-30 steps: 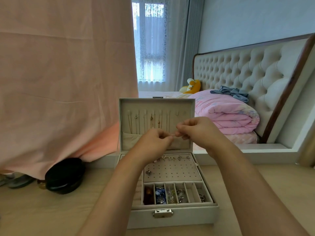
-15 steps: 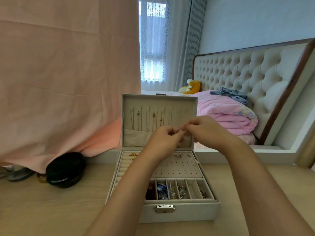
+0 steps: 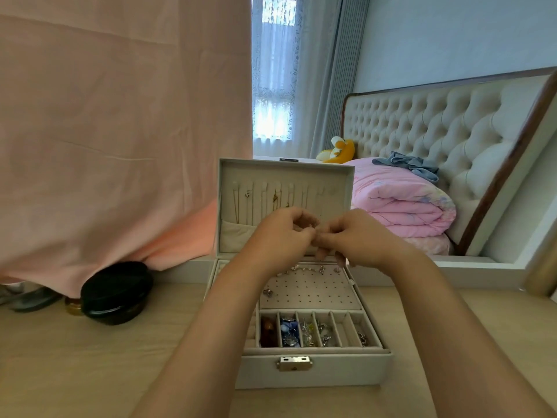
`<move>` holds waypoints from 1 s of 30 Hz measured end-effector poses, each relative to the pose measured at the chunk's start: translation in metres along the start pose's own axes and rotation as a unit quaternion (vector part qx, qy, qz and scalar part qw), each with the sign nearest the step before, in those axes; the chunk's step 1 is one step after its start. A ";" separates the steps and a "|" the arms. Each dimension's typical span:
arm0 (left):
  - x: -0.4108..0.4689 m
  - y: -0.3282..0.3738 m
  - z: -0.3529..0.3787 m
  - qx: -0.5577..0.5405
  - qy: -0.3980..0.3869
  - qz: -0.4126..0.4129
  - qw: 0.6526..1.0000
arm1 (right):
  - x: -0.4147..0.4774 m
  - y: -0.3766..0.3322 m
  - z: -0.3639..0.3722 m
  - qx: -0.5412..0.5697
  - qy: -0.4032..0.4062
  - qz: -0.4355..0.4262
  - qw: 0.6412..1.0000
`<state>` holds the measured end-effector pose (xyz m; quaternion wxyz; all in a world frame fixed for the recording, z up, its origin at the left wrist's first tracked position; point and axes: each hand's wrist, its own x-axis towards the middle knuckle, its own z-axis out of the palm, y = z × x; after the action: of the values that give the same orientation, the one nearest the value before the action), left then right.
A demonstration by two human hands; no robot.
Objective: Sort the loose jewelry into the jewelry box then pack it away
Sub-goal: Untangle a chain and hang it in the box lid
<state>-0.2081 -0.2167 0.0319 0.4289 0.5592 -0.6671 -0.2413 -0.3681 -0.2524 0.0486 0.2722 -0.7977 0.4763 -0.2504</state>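
A white jewelry box (image 3: 313, 374) stands open on the wooden table, its lid (image 3: 286, 173) upright with thin necklaces (image 3: 275, 197) hanging inside. Earrings sit along the far row of the stud pad (image 3: 310, 292), and the front slots (image 3: 313, 330) hold beads and rings. My left hand (image 3: 280, 233) and my right hand (image 3: 358, 236) meet in front of the lid, fingertips together, pinching something very small between them. The piece itself is too small and blurred to make out.
A round black case (image 3: 116, 292) lies on the table to the left, under a hanging pink cloth (image 3: 120, 131). Behind the box is a bed with a folded pink quilt (image 3: 401, 200) and a tufted headboard (image 3: 437, 128).
My hands have stayed together in front of the lid, fingertips working at the small piece. The view has shifted slightly; the box has not moved.
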 end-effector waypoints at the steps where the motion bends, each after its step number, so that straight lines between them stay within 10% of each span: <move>1: 0.001 -0.003 0.000 0.032 0.015 0.011 0.999 | 0.001 -0.001 -0.002 0.003 0.028 -0.007 1.000; 12: -0.001 -0.012 0.008 0.368 0.051 0.085 0.924 | 0.010 -0.008 0.006 0.097 0.241 -0.085 0.962; 23: 0.000 -0.015 0.011 0.396 0.063 0.079 0.913 | 0.016 0.004 0.014 0.103 0.250 -0.099 0.958; 30: 0.002 -0.017 0.010 0.377 0.059 0.069 0.922 | 0.022 0.020 0.018 -0.102 0.177 -0.045 0.978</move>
<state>-0.2075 -0.2249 0.0133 0.2408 0.6454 -0.7192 0.0914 -0.3595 -0.2766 0.0256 0.0891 -0.7850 0.5037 -0.3495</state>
